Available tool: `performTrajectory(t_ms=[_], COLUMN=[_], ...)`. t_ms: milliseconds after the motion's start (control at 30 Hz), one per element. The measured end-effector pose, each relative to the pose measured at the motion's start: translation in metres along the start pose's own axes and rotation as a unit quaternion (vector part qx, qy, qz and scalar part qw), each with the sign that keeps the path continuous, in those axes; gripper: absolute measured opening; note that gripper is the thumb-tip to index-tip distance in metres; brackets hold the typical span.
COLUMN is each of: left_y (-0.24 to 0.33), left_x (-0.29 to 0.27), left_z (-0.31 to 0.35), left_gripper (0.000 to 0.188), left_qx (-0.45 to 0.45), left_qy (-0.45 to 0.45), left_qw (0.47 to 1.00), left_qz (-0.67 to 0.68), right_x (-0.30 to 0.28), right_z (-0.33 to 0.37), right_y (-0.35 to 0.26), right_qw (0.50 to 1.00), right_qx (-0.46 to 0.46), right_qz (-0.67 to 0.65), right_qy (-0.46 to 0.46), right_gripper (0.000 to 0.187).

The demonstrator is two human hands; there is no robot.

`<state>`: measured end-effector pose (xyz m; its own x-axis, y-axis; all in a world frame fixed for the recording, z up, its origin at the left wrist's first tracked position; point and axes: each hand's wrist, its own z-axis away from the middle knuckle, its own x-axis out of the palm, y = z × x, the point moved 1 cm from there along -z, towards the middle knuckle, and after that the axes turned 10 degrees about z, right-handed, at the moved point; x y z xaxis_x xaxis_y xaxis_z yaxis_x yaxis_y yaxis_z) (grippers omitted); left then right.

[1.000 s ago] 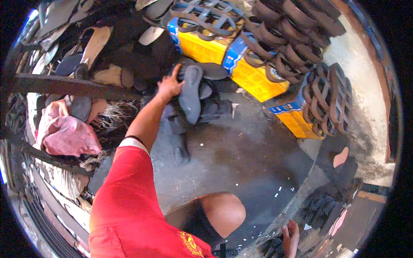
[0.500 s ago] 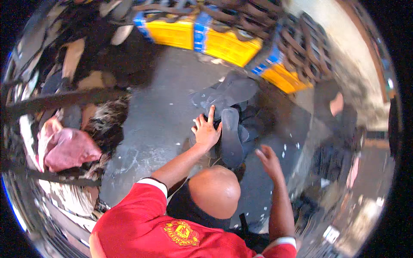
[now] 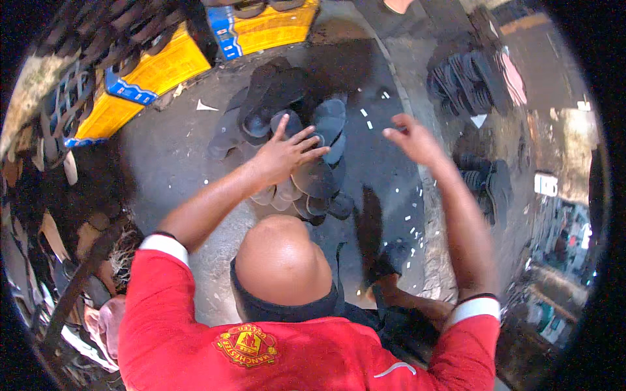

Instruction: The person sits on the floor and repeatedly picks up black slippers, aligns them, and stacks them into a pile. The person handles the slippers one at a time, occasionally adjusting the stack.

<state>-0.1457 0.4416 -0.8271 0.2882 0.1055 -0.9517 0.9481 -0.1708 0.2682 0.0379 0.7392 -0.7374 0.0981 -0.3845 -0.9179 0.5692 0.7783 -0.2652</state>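
A loose heap of dark shoe soles (image 3: 316,177) lies on the grey floor in front of my knee. My left hand (image 3: 285,155) is over the middle of the heap, fingers spread, fingertips at or just above the soles; whether it presses on them I cannot tell. A blue-grey sole (image 3: 329,117) lies just beyond its fingers, and black soles (image 3: 277,91) overlap at the far side. To the right, apart from the heap, my right hand (image 3: 416,142) is raised above the floor. Its fingers are bent, the thumb stands apart, and nothing shows in it.
Yellow and blue boxes (image 3: 264,32) topped with dark footwear stand at the far left. Rows of black sandals (image 3: 466,85) lie at the right. A dark bar (image 3: 81,277) crosses scraps at the left. White bits (image 3: 411,234) dot the floor.
The view has swung right, so the boxes now sit further left. My left hand's fingers are spread wider over the soles. My right hand is farther forward, its fingers more bent.
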Motion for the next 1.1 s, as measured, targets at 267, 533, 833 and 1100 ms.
performTrajectory(t_ms=[267,533,833,1100], left_y=[0.003,0.055,0.098,0.173], left_x=[-0.007,0.006,-0.034,0.128], left_z=[0.058,0.065,-0.094,-0.19], left_gripper=[0.106,0.103,0.082,0.087], left_qx=[-0.371,-0.431,-0.383,-0.521], left_qy=[0.069,0.081,0.171,0.322], left_qw=[0.901,0.855,0.881,0.65], left_qz=[0.214,0.276,0.218,0.449], right_x=[-0.125,-0.03,0.041,0.139], right_z=[0.1,0.068,-0.016,0.033], right_y=[0.056,0.094,0.07,0.135], right_qw=[0.996,0.992,0.952,0.751], right_qx=[-0.007,-0.081,-0.176,0.185], right_qz=[-0.009,-0.029,-0.229,-0.622], right_qy=[0.092,-0.089,-0.097,-0.121], right_gripper=[0.042,0.044,0.05,0.032])
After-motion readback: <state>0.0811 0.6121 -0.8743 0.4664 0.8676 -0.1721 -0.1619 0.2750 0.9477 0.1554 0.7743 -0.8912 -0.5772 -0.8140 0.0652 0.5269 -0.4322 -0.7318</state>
